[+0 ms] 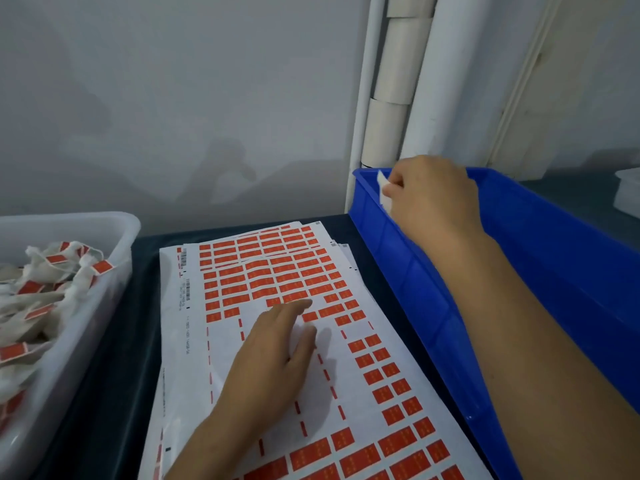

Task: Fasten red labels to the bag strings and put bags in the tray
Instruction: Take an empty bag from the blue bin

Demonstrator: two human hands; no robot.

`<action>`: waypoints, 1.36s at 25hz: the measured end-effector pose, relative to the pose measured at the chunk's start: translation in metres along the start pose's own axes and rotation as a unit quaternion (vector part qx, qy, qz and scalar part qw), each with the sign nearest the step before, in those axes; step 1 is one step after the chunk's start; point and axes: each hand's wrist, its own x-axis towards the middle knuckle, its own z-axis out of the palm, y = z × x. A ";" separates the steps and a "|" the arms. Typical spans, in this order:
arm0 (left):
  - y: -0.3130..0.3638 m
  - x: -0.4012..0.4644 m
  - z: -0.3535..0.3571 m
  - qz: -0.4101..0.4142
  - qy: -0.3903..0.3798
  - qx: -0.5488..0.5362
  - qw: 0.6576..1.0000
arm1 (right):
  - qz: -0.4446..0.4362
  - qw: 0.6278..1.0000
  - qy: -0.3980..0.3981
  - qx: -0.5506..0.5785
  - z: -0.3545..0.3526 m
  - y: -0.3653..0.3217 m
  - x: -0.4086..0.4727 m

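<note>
A white sheet of red labels (277, 271) lies on the dark table in front of me, with several labels peeled off its middle. My left hand (273, 355) rests flat on the sheet, fingers straight, fingertips by the red labels. My right hand (433, 199) reaches over the near left corner of the blue bin (540, 271) and pinches a small white bag (382, 190). At the left stands a clear white tray (86, 306) holding several white bags with red labels (55, 271) on their strings.
More label sheets lie stacked under the top one. White pipes and a stack of white tape rolls (398, 81) stand against the grey wall behind the bin. A white container (628, 192) sits at the far right edge.
</note>
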 end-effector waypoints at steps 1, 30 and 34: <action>0.002 -0.001 -0.004 -0.014 0.019 -0.046 0.999 | -0.038 0.999 -0.003 0.011 -0.001 -0.015 -0.005; -0.053 -0.001 -0.032 -0.089 0.137 -0.375 0.912 | 0.050 0.855 -0.097 0.507 0.151 -0.110 -0.143; -0.051 -0.002 -0.033 -0.079 0.132 -0.353 0.923 | -0.018 0.907 -0.059 0.417 0.149 -0.108 -0.143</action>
